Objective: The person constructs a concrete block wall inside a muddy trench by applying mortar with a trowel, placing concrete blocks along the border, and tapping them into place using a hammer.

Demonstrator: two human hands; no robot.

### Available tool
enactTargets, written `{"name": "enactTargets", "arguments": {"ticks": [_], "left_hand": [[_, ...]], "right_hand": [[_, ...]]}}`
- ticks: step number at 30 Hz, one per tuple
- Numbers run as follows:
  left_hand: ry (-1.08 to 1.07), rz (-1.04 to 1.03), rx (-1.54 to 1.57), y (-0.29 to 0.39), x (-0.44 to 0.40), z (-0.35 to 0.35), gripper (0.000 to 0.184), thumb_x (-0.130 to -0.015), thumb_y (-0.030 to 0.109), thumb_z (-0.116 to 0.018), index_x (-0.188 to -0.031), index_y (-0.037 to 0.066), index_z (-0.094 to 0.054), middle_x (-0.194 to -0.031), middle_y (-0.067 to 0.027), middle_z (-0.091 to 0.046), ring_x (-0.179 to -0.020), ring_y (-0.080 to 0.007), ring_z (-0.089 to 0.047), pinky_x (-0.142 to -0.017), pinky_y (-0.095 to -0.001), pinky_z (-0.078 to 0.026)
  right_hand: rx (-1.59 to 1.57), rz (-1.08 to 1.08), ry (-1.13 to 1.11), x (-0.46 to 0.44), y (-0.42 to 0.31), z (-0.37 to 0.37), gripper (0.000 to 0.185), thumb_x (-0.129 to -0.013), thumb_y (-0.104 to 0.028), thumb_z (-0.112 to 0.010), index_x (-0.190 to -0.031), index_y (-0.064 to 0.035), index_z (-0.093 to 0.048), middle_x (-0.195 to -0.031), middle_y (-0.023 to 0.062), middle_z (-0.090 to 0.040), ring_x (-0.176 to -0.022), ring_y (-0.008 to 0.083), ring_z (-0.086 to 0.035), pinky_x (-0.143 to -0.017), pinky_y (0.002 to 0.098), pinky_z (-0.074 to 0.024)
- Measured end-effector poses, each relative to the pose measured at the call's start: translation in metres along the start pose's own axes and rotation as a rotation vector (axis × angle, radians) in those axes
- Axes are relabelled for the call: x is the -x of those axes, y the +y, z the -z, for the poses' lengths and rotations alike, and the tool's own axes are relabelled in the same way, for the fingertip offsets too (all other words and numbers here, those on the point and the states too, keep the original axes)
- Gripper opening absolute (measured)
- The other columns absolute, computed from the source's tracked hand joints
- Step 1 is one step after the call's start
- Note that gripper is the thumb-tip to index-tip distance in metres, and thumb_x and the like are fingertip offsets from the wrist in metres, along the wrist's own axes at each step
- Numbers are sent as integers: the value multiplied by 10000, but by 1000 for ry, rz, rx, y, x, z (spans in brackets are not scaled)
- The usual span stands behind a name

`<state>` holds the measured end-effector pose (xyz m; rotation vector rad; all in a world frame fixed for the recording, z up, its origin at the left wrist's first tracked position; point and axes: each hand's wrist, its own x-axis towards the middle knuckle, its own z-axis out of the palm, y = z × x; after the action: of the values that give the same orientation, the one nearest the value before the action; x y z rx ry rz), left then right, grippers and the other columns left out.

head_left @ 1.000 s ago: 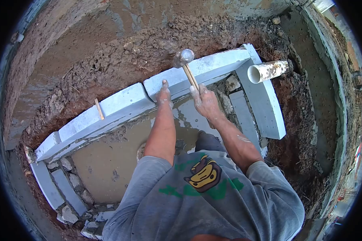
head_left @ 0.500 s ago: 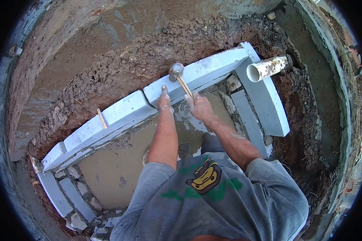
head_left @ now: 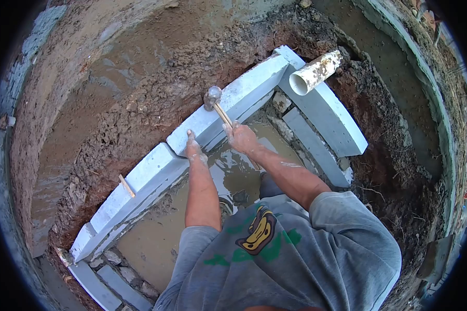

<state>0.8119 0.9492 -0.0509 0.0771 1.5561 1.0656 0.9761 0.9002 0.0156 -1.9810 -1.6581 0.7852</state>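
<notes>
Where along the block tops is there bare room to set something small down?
Bare block top shows between the wooden stick and the joint beside the left hand, and from the hammer toward the pipe. It is crowded between left hand and hammer.

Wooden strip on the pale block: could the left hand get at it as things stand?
Probably yes: the left hand is against the neighbouring block, with no tool visible in it, and nothing seems to stand between it and the wooden strip.
</notes>
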Motion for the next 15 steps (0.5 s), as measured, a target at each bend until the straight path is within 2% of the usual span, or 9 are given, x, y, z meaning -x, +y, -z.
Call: {"name": "enactTargets", "arguments": {"ticks": [3, 4, 7, 10, 13, 15], "left_hand": [[-20, -40, 12, 6, 17, -3, 850, -784, 481, -663, -1329, -84, -338, -1325, -210, -392, -1193, -313, -393, -989, -501, -308], [35, -32, -21, 2, 9, -3, 835, -781, 499, -655, -1310, -79, -367, -1275, -214, -423, -1142, -309, -417, -966, -504, -326], [-47, -43, -123, 0, 0, 2, 851, -787, 597, -574, -1383, 42, -328, -1306, -228, -400, -1076, -389, -441, -1007, -532, -225], [-4, -38, -158, 1, 3, 0, 872, -791, 607, -558, -1401, 43, -295, -1329, -244, -367, -1100, -401, -431, -1026, -530, -201], [-77, -78, -152, -2, 0, 4, 885, -791, 607, -557, -1413, 46, -269, -1343, -255, -341, -1114, -408, -417, -1037, -526, -188], [-69, -77, -153, -4, 2, 5, 890, -789, 611, -558, -1414, 49, -264, -1341, -252, -347, -1120, -407, -411, -1039, -521, -186]], "right_hand": [[-20, 10, -30, -6, -2, 11, 435, -944, -372, -388, -950, 43, -518, -746, 279, -605, -792, 456, -596, -722, 514, -478], [-30, 15, -36, 0, -3, 15, 428, -943, -366, -391, -943, 41, -523, -746, 282, -604, -785, 459, -595, -718, 515, -478], [-72, 29, 33, 12, -14, 29, 405, -942, -352, -402, -897, 31, -526, -732, 280, -600, -753, 457, -594, -691, 524, -473], [-167, 135, 128, 19, -31, 56, 393, -942, -344, -408, -879, 31, -507, -715, 273, -596, -722, 461, -589, -665, 532, -468], [-202, 116, 151, 17, -46, 73, 391, -941, -348, -408, -865, 27, -491, -705, 276, -591, -709, 464, -585, -656, 531, -467], [-172, 114, 169, 11, -32, 57, 408, -942, -361, -399, -893, 32, -496, -716, 278, -594, -722, 465, -587, -670, 530, -469]]}}
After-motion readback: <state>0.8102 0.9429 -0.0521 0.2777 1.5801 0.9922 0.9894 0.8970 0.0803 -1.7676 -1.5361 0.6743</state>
